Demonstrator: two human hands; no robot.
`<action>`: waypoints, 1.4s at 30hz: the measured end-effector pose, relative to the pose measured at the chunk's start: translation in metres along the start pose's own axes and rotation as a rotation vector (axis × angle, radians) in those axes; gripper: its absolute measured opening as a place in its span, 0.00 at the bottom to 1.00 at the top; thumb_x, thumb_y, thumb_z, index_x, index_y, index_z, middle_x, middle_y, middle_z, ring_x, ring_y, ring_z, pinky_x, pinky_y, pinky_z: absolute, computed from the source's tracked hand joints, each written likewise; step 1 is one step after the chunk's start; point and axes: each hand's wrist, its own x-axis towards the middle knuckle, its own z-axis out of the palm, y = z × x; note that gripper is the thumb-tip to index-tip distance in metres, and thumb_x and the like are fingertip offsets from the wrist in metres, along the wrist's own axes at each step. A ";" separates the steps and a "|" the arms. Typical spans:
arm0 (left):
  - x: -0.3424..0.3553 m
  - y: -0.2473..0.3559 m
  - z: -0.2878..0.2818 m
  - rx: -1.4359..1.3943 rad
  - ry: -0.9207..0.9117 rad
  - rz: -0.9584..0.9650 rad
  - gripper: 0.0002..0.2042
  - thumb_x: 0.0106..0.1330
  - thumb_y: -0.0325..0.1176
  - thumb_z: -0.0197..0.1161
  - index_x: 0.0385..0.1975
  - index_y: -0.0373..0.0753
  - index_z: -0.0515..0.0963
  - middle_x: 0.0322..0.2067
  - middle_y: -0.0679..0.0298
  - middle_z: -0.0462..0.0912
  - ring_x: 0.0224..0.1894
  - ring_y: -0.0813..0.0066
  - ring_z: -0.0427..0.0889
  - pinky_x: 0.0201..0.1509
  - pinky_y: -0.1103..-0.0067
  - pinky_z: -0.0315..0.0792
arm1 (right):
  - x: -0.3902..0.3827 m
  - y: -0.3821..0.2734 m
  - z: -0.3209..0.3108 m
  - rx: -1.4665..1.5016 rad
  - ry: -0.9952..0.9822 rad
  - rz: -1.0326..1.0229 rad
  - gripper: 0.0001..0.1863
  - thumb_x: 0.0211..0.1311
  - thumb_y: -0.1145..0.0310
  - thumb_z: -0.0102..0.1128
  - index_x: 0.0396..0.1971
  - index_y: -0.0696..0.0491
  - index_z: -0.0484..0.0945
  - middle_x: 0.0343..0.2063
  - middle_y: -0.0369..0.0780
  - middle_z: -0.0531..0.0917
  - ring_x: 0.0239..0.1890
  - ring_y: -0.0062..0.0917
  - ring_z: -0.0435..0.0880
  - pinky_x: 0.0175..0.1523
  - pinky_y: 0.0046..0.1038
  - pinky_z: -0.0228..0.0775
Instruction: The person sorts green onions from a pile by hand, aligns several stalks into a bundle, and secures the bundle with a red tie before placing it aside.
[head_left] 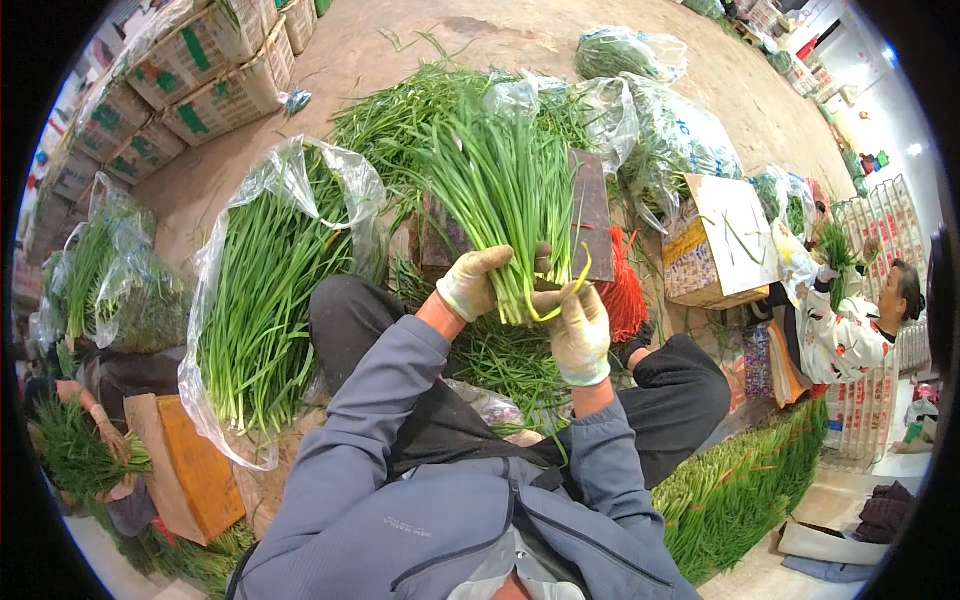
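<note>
My left hand [468, 284], in a pale work glove, is closed around the lower stems of a thick bunch of garlic chives [500, 190]. Its green leaves point away from me. Beside the stem ends, my gloved right hand [580, 338] pinches a yellowed chive leaf [584, 268], which curves from the bunch to the fingertips. Under and behind the bunch stands a dark wooden block [593, 212]. A bundle of red ties [627, 292] lies at its right. Loose chive leaves [510, 365] are heaped below my hands, between my legs.
An opened clear bag of chives [270, 290] lies at my left, with a larger pile [385, 115] beyond. Filled plastic bags [680, 135] and a box with a white board [733, 232] stand right. Finished bundles [745, 490] line the lower right. Co-workers sit at both sides.
</note>
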 end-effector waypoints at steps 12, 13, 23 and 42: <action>0.011 0.010 -0.053 0.034 0.407 0.135 0.08 0.63 0.28 0.58 0.39 0.31 0.78 0.37 0.52 0.83 0.38 0.57 0.85 0.45 0.59 0.82 | -0.021 -0.086 0.008 0.008 -0.300 -0.068 0.15 0.67 0.57 0.62 0.36 0.54 0.71 0.25 0.45 0.85 0.19 0.37 0.82 0.24 0.37 0.76; 0.010 0.011 -0.049 0.066 0.377 0.136 0.10 0.63 0.28 0.58 0.40 0.30 0.79 0.37 0.52 0.84 0.37 0.57 0.85 0.45 0.60 0.81 | -0.029 -0.091 -0.026 -0.102 -0.398 0.365 0.14 0.62 0.64 0.64 0.42 0.55 0.75 0.33 0.48 0.86 0.32 0.36 0.86 0.40 0.38 0.78; 0.005 0.002 -0.023 0.255 0.375 0.095 0.12 0.64 0.30 0.60 0.43 0.30 0.79 0.35 0.55 0.85 0.36 0.62 0.86 0.45 0.65 0.81 | 0.038 -0.027 0.022 -0.699 0.006 0.409 0.15 0.69 0.67 0.57 0.50 0.60 0.75 0.28 0.39 0.83 0.21 0.19 0.80 0.27 0.20 0.72; 0.001 0.004 -0.005 0.264 0.330 -0.007 0.14 0.62 0.25 0.65 0.47 0.30 0.79 0.42 0.56 0.85 0.41 0.67 0.85 0.45 0.69 0.81 | 0.038 -0.012 0.016 -0.512 0.101 0.243 0.13 0.74 0.64 0.52 0.45 0.60 0.75 0.30 0.44 0.84 0.27 0.25 0.85 0.32 0.24 0.79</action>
